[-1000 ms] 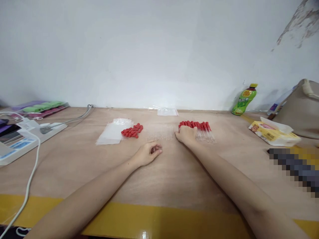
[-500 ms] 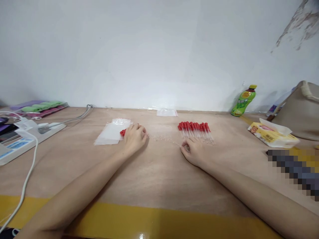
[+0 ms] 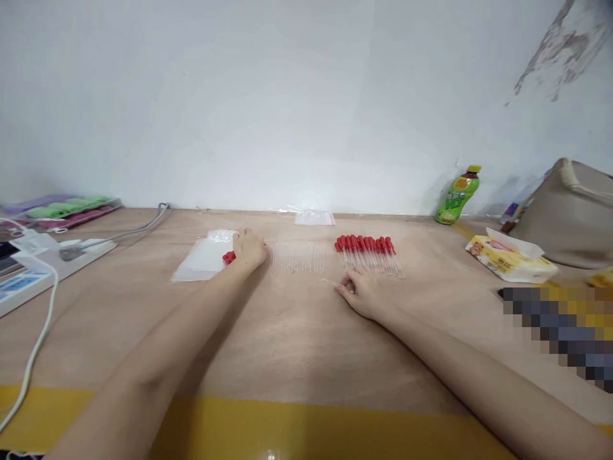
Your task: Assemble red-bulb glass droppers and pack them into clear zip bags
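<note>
left hand (image 3: 249,248) palm-down on red caps (image 3: 228,257) | right hand (image 3: 361,294) pinching clear tube (image 3: 329,281)

Left hand (image 3: 249,248) onto caps (image 3: 228,257) (red)

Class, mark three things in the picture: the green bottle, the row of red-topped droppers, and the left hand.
green bottle (image 3: 453,202), head view, on its green body.
row of red-topped droppers (image 3: 364,245), head view, on the red tops.
left hand (image 3: 249,249), head view, on its back.
</note>
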Demonstrator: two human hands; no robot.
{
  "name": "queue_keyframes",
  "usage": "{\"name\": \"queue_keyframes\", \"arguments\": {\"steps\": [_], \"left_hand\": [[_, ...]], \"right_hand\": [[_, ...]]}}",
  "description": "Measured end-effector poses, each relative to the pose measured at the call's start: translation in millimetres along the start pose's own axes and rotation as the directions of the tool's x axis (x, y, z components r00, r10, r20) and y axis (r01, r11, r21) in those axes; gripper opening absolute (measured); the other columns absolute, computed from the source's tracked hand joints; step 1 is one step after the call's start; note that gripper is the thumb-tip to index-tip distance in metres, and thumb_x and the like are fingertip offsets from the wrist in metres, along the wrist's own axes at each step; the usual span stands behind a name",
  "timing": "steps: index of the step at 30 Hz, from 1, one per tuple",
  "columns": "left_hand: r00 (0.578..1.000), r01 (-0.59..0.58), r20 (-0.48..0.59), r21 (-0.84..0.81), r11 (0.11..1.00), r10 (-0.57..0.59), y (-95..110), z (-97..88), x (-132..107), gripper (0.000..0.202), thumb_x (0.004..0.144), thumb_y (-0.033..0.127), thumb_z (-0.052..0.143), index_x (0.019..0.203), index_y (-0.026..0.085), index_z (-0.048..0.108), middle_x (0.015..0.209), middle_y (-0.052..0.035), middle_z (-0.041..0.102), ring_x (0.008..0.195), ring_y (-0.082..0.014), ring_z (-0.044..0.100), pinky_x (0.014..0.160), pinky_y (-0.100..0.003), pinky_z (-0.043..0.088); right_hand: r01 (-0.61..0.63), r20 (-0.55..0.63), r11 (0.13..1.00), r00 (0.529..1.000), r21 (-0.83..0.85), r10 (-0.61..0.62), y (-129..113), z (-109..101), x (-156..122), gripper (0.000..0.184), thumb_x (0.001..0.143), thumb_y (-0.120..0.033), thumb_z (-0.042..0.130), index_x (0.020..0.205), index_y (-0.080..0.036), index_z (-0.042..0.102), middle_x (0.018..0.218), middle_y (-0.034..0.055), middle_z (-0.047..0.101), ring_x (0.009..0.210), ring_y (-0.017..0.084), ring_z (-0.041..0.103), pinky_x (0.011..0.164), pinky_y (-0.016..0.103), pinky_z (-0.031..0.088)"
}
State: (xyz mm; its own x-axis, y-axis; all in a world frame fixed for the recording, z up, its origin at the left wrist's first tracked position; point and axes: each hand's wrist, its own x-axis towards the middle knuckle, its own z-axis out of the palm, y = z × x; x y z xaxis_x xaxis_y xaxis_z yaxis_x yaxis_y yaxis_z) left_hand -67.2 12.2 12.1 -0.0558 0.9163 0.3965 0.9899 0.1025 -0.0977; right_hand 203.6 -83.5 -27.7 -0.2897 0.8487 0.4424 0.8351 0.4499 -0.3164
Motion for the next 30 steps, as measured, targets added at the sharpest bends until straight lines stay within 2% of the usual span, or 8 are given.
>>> {"name": "queue_keyframes", "arguments": {"steps": [4, 7, 10, 16, 20, 23, 26, 30], "left_hand": [[0.979, -0.16, -0.155, -0.191, 0.969, 0.131, 5, -14.8, -22, 0.022, 0.081, 0.028, 0.045, 0.085, 0.012, 0.059, 0.094, -0.0136, 0.056, 0.097, -0.0272, 0.045, 0.082, -0.035, 0.034], [0.931, -0.36, -0.264, -0.528, 0.77, 0.254, 13, -26.2, -49, 0.016, 0.084, 0.028, 0.043, 0.087, 0.016, 0.053, 0.085, -0.0065, 0.057, 0.083, -0.0196, 0.05, 0.074, -0.031, 0.039], [0.929, -0.337, -0.173, -0.759, 0.557, 0.326, 19, -27.0, -75, 0.013, 0.084, 0.028, 0.043, 0.087, 0.016, 0.049, 0.073, -0.0019, 0.055, 0.064, -0.0136, 0.05, 0.061, -0.026, 0.039], [0.927, -0.099, -0.042, -0.986, 0.133, 0.373, 30, -8.2, -100, 0.028, 0.087, 0.031, 0.038, 0.109, 0.015, 0.043, 0.069, 0.0003, 0.052, 0.059, -0.0103, 0.05, 0.057, -0.023, 0.043], [0.905, 0.032, 0.047, -0.999, 0.042, 0.423, 34, -7.9, -104, 0.021, 0.083, 0.031, 0.045, 0.088, 0.012, 0.053, 0.078, -0.0051, 0.059, 0.07, -0.0128, 0.057, 0.07, -0.029, 0.045], [0.921, 0.017, 0.047, -0.997, 0.081, 0.387, 36, -9.1, -107, 0.018, 0.075, 0.031, 0.058, 0.077, 0.014, 0.052, 0.078, -0.0041, 0.06, 0.075, -0.0148, 0.058, 0.071, -0.029, 0.045], [0.929, 0.03, 0.06, -0.996, 0.087, 0.365, 37, -7.8, -110, 0.021, 0.071, 0.03, 0.063, 0.075, 0.015, 0.049, 0.076, -0.0026, 0.06, 0.074, -0.0145, 0.059, 0.069, -0.028, 0.046], [0.919, 0.1, 0.079, -0.994, -0.035, 0.385, 40, -7.5, -110, 0.024, 0.074, 0.031, 0.061, 0.077, 0.016, 0.042, 0.074, -0.001, 0.059, 0.072, -0.013, 0.06, 0.072, -0.03, 0.046]], "right_hand": [[-0.005, 0.019, 0.998, 1.0, -0.065, 0.006, -3, -2, 0, 0.018, 0.08, -0.031, 0.051, 0.07, -0.017, 0.054, 0.078, 0.0048, 0.056, 0.074, 0.017, 0.048, 0.068, 0.029, 0.032], [0.002, 0.043, 0.995, 0.999, -0.101, 0.003, -3, -1, 0, 0.017, 0.082, -0.029, 0.049, 0.071, -0.017, 0.055, 0.08, 0.0054, 0.057, 0.077, 0.018, 0.049, 0.07, 0.03, 0.032], [0.012, 0.039, 0.994, 0.999, -0.108, -0.008, -2, 1, 0, 0.018, 0.083, -0.028, 0.047, 0.071, -0.017, 0.054, 0.08, 0.0057, 0.057, 0.077, 0.018, 0.049, 0.07, 0.03, 0.032], [0.01, -0.02, 0.999, 1.0, -0.038, -0.01, -1, 4, -3, 0.015, 0.084, -0.027, 0.044, 0.074, -0.017, 0.051, 0.074, 0.0037, 0.057, 0.071, 0.017, 0.05, 0.066, 0.03, 0.032], [0.044, -0.06, 0.996, 0.997, 0.081, -0.039, 0, 8, -3, 0.015, 0.086, -0.026, 0.04, 0.079, -0.018, 0.049, 0.07, 0.0019, 0.057, 0.065, 0.015, 0.05, 0.068, 0.03, 0.034], [0.108, -0.073, 0.975, 0.993, 0.194, -0.096, -2, 10, -3, 0.014, 0.087, -0.024, 0.038, 0.082, -0.018, 0.05, 0.076, 0.0036, 0.057, 0.071, 0.016, 0.051, 0.066, 0.028, 0.037], [0.155, -0.072, 0.955, 0.987, 0.253, -0.141, -7, 11, -4, 0.015, 0.087, -0.023, 0.037, 0.085, -0.018, 0.051, 0.081, 0.0046, 0.057, 0.076, 0.016, 0.052, 0.068, 0.028, 0.039], [0.196, -0.081, 0.937, 0.98, 0.291, -0.18, -15, 10, -5, 0.014, 0.086, -0.022, 0.038, 0.087, -0.018, 0.052, 0.082, 0.0046, 0.056, 0.077, 0.016, 0.052, 0.069, 0.029, 0.041]]}}
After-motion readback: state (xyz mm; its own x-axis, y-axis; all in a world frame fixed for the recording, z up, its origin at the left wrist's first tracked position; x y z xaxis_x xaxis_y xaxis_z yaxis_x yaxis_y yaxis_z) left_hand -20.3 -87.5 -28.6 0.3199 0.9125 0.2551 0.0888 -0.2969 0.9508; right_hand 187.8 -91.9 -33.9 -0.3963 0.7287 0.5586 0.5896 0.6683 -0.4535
